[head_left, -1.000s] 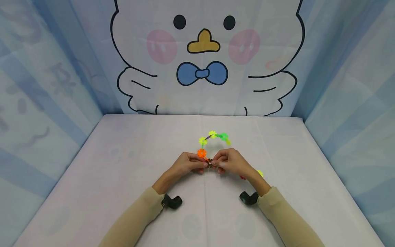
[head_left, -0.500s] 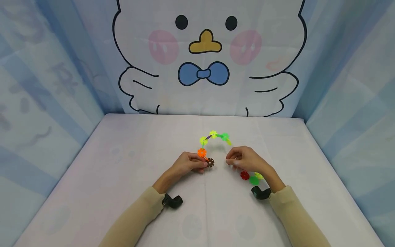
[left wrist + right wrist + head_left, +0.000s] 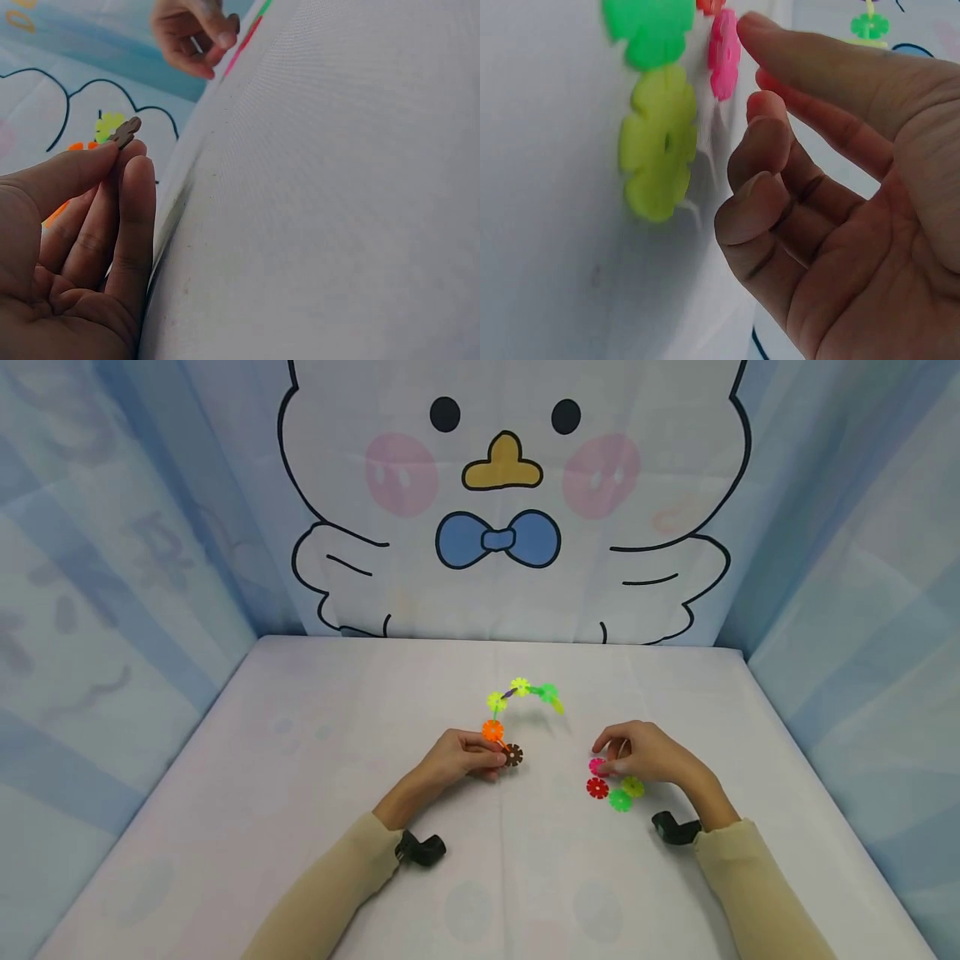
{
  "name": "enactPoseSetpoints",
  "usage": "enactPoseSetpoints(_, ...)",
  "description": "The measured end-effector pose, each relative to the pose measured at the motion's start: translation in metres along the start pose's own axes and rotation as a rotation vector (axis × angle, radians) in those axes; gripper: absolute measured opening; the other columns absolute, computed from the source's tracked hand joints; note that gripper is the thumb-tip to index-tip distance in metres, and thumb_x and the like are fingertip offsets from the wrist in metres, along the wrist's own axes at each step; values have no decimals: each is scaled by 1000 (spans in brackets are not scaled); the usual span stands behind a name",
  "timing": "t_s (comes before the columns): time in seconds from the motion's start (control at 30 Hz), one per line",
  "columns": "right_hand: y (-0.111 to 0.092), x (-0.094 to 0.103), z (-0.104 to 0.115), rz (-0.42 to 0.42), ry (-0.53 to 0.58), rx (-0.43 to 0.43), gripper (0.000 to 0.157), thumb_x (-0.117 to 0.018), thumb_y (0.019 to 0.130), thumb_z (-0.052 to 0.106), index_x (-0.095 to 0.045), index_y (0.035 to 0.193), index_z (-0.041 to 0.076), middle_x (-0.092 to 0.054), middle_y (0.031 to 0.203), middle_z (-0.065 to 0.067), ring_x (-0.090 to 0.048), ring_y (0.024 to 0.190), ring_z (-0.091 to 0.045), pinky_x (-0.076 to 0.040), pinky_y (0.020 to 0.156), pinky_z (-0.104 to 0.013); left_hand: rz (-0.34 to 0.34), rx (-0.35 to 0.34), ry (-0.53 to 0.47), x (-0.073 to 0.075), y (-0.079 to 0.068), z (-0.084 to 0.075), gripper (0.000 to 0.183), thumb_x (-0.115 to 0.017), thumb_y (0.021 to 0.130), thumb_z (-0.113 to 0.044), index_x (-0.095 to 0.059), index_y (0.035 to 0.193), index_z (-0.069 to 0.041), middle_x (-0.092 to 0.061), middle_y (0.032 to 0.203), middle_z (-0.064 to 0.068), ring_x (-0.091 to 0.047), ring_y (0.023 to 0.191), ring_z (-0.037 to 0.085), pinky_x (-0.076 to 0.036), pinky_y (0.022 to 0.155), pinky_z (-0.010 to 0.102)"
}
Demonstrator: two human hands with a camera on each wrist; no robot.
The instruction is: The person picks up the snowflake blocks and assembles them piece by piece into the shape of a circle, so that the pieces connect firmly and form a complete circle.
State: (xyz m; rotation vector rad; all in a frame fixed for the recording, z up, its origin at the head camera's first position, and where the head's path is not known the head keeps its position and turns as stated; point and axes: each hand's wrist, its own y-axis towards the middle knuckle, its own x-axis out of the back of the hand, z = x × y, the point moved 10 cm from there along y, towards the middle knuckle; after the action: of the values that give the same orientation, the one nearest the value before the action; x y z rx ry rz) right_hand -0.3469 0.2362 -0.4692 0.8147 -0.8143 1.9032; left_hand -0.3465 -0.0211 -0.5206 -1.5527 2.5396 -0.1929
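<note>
My left hand (image 3: 467,756) pinches a brown snowflake disc (image 3: 513,755) between thumb and fingers. That disc ends a curved chain of linked flower-shaped discs. An orange disc (image 3: 492,730) comes beside it, then a yellow one (image 3: 497,702), a purple one, another yellow (image 3: 521,686) and a green one (image 3: 549,692). My right hand (image 3: 648,752) is over the loose discs at the right, its fingers loosely bent with nothing between them. Its thumb is right at a pink disc (image 3: 725,56). A yellow disc (image 3: 660,142) lies nearer its wrist.
A red disc (image 3: 597,787) and a green disc (image 3: 620,800) lie in front of my right hand on the white-covered table (image 3: 375,693). Behind the table hangs a cloth backdrop (image 3: 502,593) with a cartoon figure; curtains flank both sides.
My right hand has let go of the brown disc and moved right to the loose discs, where the pink one now shows. My left hand stays in place with the chain.
</note>
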Motion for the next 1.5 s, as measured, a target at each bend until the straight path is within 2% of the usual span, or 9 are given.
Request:
enactPoseSetpoints(0.23,-1,-3,-12,35,37,-4,28,-85,88,18,-77,113,11,-65,87,-2,-57,80,-18,-50,71,-26,1,-1,3,0,0,-1,20,-79,93,-3,-76,111,6,-82,90,0,-75,73,11,-66,79,28)
enactPoseSetpoints(0.53,0,-3,-15,7,61,-11,26,-86,87,17,-76,109,8,-65,91,-4,-57,83,-19,-51,70,-25,-2,-2,6,0,0,-1,20,-79,93,-3,-76,111,5,-82,92,1,-75,75,11,-66,79,28)
enactPoseSetpoints(0.77,-2,-2,-14,-4,69,-28,27,-87,85,17,-72,106,10,-65,100,-7,-56,85,-20,-51,71,-26,0,-8,2,0,1,-1,20,-79,94,-2,-76,111,6,-82,93,2,-76,74,11,-66,78,28)
enactPoseSetpoints(1.27,0,-3,-11,26,50,-5,24,-82,90,16,-67,109,15,-69,99,-6,-59,86,-20,-52,76,-31,-3,-1,-20,2,1,-1,19,-78,94,-1,-76,112,6,-82,89,0,-75,72,11,-65,76,26)
enactPoseSetpoints(1.5,-3,-4,-6,35,75,19,20,-79,94,15,-68,110,15,-71,100,-6,-60,88,-19,-51,78,-33,-4,-3,-11,2,-1,-1,19,-78,94,-3,-76,112,5,-82,90,0,-75,72,11,-65,77,27)
